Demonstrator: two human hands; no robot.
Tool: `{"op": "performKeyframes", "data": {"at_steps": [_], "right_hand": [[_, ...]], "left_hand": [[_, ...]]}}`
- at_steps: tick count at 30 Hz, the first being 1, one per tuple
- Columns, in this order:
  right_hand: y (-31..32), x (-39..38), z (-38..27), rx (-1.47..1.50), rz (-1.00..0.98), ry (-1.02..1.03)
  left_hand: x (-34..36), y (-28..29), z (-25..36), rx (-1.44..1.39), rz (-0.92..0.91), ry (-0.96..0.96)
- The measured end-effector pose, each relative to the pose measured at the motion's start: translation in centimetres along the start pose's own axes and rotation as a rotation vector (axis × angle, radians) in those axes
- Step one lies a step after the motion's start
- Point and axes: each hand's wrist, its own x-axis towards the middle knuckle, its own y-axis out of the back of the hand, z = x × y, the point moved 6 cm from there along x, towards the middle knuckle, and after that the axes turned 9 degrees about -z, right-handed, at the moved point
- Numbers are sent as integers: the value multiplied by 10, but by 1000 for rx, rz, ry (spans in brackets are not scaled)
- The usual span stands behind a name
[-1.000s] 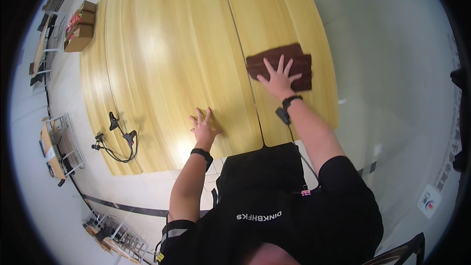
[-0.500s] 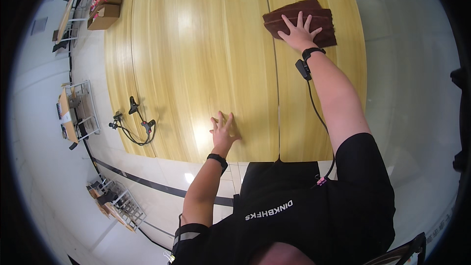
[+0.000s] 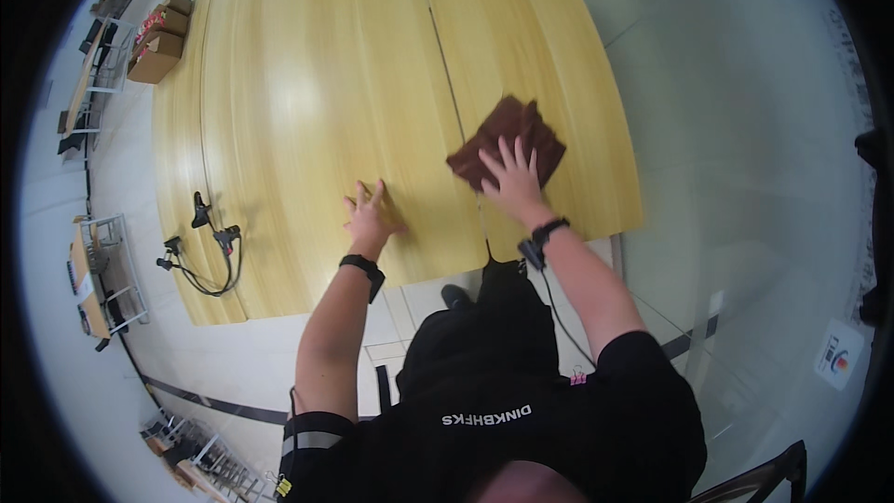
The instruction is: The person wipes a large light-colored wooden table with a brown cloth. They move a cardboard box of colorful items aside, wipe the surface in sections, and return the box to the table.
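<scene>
My right hand (image 3: 517, 182) lies spread on a folded dark brown cloth (image 3: 507, 123), pressing it on the wooden tabletop (image 3: 326, 84) right of middle, over the seam between panels. The cloth is slightly bunched and turned at an angle. My left hand (image 3: 372, 214) is open, fingertips spread on the bare wood left of the seam, near the table's near edge. Black bands are on both wrists, the right one with a small device and cable.
Black devices joined by cables (image 3: 200, 265) lie at the table's left near corner. Cardboard boxes (image 3: 154, 61) with pink items stand at the far left. Other desks (image 3: 98, 279) stand along the left. A black chair or frame (image 3: 787, 466) is at lower right.
My right hand moved forward with the cloth, then back toward me and leftward, turning and bunching it. My left hand stayed on the tabletop. The camera's view also shifted.
</scene>
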Motion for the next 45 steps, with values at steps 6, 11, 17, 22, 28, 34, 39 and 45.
{"op": "performKeyframes", "data": {"at_steps": [6,11,17,22,28,34,39,45], "right_hand": [[-27,-167,-21,26,-82,-92],[-25,-178,-19,25,-86,-101],[18,-52,21,2,-47,-62],[62,137,70,-33,-68,-72],[102,321,107,-53,-110,-136],[112,405,130,-97,-106,-192],[104,374,132,-107,-80,-161],[72,185,124,-104,-5,-63]], "left_hand": [[-10,5,4,8,-5,-6],[-12,6,7,39,43,-27],[-5,2,5,8,61,-46],[1,2,1,-62,49,-29],[5,2,-1,-57,39,-16],[5,0,-4,-75,66,-37],[4,3,-2,-128,103,-81],[4,0,-4,-85,123,-74]]}}
